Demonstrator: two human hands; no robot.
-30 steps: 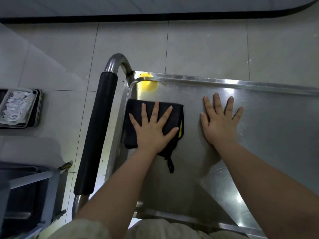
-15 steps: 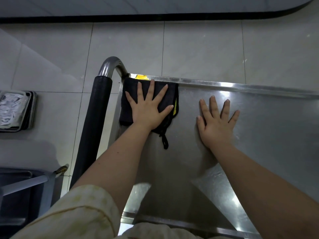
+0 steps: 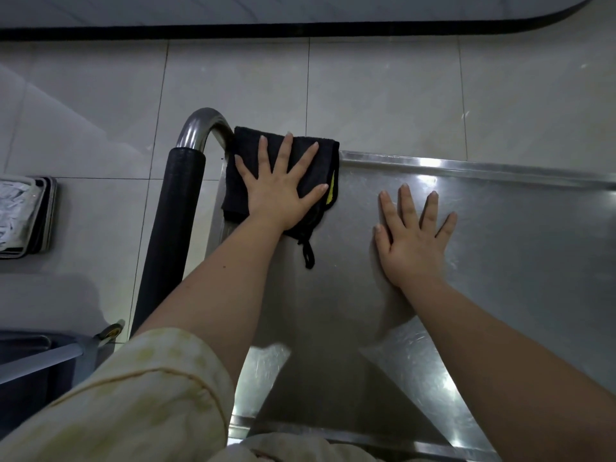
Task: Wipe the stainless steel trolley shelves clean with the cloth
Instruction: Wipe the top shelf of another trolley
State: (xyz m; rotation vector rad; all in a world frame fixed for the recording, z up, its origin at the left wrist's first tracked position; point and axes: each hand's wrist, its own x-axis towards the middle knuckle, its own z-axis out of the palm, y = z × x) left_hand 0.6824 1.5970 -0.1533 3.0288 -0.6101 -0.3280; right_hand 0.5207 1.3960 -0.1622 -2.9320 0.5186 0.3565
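No readable text, labels or signs

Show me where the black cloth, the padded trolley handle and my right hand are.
black cloth (image 3: 248,140): head view, on its bare far left corner.
padded trolley handle (image 3: 173,228): head view, on the middle of the black grip.
right hand (image 3: 413,245): head view, on the back of the hand.

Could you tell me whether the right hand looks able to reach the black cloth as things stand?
Probably yes: the right hand lies flat on the shelf with only bare steel between it and the black cloth, though the left hand, pressed flat, covers most of it.
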